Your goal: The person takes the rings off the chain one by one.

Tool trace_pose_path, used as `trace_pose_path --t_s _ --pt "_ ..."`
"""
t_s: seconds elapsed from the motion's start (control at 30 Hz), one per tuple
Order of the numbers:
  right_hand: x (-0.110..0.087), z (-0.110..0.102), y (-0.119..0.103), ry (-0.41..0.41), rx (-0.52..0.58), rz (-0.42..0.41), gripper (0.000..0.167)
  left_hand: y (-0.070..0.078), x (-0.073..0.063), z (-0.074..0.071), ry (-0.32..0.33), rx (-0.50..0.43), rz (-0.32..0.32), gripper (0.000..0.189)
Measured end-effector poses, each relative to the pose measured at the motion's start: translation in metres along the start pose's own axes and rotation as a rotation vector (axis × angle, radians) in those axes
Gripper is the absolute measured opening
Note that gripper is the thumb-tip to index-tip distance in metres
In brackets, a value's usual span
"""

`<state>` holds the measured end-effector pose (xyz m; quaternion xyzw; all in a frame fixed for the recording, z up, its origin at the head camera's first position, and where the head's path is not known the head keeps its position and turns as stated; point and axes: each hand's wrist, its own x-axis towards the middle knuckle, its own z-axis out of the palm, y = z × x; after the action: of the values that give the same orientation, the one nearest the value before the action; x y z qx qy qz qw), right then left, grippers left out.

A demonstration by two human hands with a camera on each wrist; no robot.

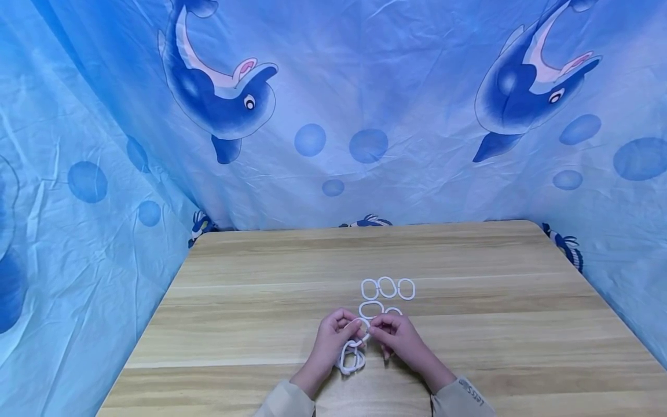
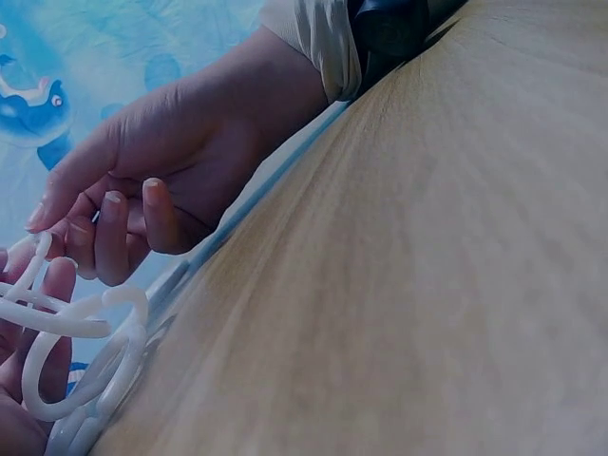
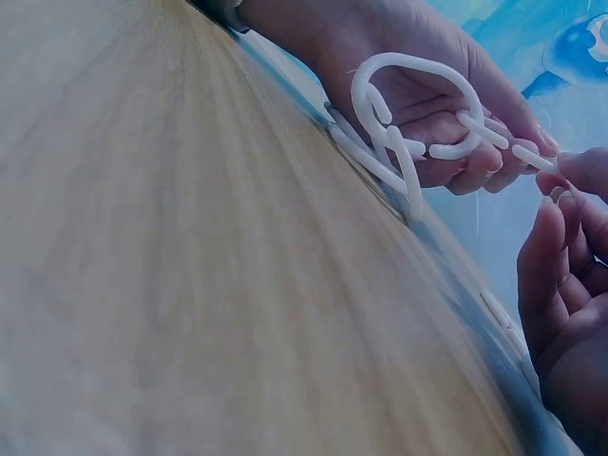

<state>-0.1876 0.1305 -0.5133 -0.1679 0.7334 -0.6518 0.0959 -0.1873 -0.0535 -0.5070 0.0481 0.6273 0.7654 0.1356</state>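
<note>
A white plastic C-shaped link (image 1: pixel 368 324) is held up between the two hands. My left hand (image 1: pixel 331 337) grips its left side between thumb and fingers. My right hand (image 1: pixel 402 340) pinches the right side, thumb against the index finger; the right wrist view has this link nearly edge-on (image 3: pixel 535 158). From the held link hangs a short chain of joined white links (image 1: pixel 341 358), below the left fingers. One hanging link (image 3: pixel 415 62) shows its gap in the right wrist view. The chain's lower part sits close over the tabletop.
Three loose white links lie in a row beyond the hands, the leftmost link (image 1: pixel 362 289) nearest the left hand. Closer in are another link (image 1: pixel 360 310) and one partly hidden link (image 1: pixel 394 308) behind the right hand. A blue dolphin-print cloth (image 1: pixel 417 191) surrounds the wooden table (image 1: pixel 250 307).
</note>
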Motion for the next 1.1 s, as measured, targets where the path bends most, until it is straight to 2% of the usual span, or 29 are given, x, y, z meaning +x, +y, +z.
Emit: trace_pose_path --t_s 0.23,0.53,0.83,1.1 --pt "-0.0008 -0.0011 0.0006 0.027 0.023 0.012 0.024 -0.0008 -0.0009 0.0002 -0.021 0.008 -0.011 0.029" --pt "-0.0003 -0.0017 0.0010 0.111 0.087 0.066 0.028 0.0000 -0.0017 0.0004 -0.103 0.022 -0.018 0.039" --pt "0.0009 -0.0028 -0.0026 0.233 0.171 0.123 0.029 -0.0005 -0.0016 0.0002 -0.118 0.017 0.004 0.038" --pt "0.0016 -0.0037 -0.0040 0.294 0.175 0.111 0.027 -0.0003 -0.0009 -0.0001 -0.122 0.047 0.028 0.037"
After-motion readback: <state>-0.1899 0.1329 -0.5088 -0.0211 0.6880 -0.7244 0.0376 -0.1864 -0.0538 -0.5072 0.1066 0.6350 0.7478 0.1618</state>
